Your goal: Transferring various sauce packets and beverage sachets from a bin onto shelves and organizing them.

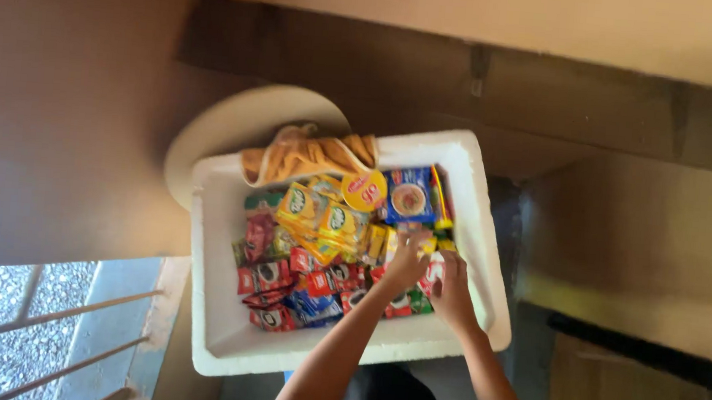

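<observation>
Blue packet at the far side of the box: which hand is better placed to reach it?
Left, probably. The left hand sits among the sachets right below the blue packet, nearer to it. The right hand lies lower, by the box's right wall, farther off.

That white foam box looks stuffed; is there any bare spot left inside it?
Yes: the foam box shows bare white floor along its left wall and near corner, beside the red sachets. The middle and right are crowded with packets, both hands and a cloth.
</observation>
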